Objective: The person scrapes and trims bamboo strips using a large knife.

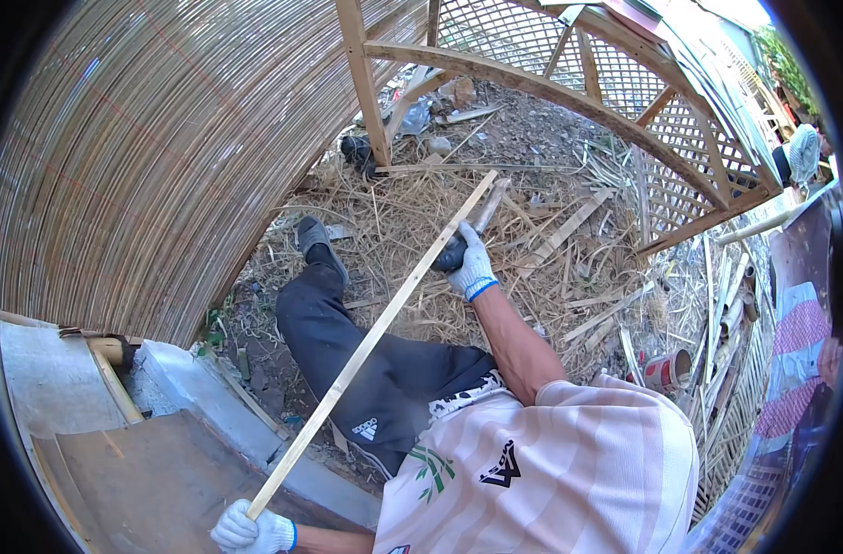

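A long, pale strip of split bamboo [370, 346] runs slantwise across the picture, above my legs. Its near end at lower left is gripped by my left hand [255, 530], in a white glove with a blue cuff, fingers closed. Close to the strip's far end is my right hand [472, 263], gloved the same way and closed around what looks like a large knife. A greyish, flat blade [491, 205] points away from that hand, and a dark rounded part shows on the other side. The right fingers lie against or just beside the strip; I cannot tell which.
A curved bamboo-slat screen [163, 157] rises at left. Wooden framing with lattice [541, 88] arches across the back. Shavings and bamboo scraps [560, 235] litter the ground. At right are a rusty can [666, 369] and bamboo poles [731, 309]. Concrete blocks [200, 397] sit at lower left.
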A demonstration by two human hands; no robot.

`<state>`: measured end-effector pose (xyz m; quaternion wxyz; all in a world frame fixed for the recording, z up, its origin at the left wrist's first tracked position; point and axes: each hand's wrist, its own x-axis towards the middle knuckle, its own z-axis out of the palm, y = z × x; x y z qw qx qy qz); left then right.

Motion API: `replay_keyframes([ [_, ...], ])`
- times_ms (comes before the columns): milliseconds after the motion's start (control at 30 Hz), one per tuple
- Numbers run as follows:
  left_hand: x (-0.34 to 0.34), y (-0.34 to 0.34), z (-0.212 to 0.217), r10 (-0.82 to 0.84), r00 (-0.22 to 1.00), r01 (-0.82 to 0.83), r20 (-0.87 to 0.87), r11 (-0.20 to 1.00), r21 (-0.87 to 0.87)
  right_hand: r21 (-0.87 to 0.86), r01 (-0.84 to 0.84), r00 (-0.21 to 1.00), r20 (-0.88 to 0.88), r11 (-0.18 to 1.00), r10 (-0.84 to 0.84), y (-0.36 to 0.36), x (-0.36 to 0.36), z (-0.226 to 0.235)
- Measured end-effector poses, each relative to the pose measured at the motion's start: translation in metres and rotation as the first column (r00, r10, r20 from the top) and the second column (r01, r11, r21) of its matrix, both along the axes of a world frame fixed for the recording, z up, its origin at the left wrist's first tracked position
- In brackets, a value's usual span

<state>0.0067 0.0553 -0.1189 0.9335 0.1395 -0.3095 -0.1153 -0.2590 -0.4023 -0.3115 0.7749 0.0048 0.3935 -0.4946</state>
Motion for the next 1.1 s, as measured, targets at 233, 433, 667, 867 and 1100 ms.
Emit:
replay_keyframes([
  [233, -0.023, 0.023, -0.016, 0.481, 0.791, -0.158, -0.377, 0.758, 0.633, -0.085, 0.028, 1.000, 0.002, 0.996, -0.028, -0.013, -0.021, -0.009],
  [433, -0.055, 0.026, 0.010, 0.567, 0.752, -0.268, 0.335, -0.201, 0.942, -0.004, 0.045, 0.996, -0.082, 0.999, -0.045, -0.019, -0.031, 0.013],
  [667, -0.058, -0.016, 0.063, -0.289, 0.357, -0.711, 0.889, -0.701, 0.058, -0.054, 0.078, 0.996, -0.049, 0.995, -0.081, -0.025, -0.025, 0.046],
  [867, -0.076, -0.061, 0.070, -0.382, 0.585, -0.810, 0.715, -0.326, 0.488, -0.105, -0.009, 0.997, -0.082, 0.994, 0.000, -0.016, -0.013, 0.069],
  [1100, -0.123, -0.157, 0.022, -0.692, 0.603, -0.547, 0.398, 0.005, 0.837, -0.217, -0.100, 0.993, -0.080, 0.971, 0.084, 0.018, 0.002, 0.093],
])
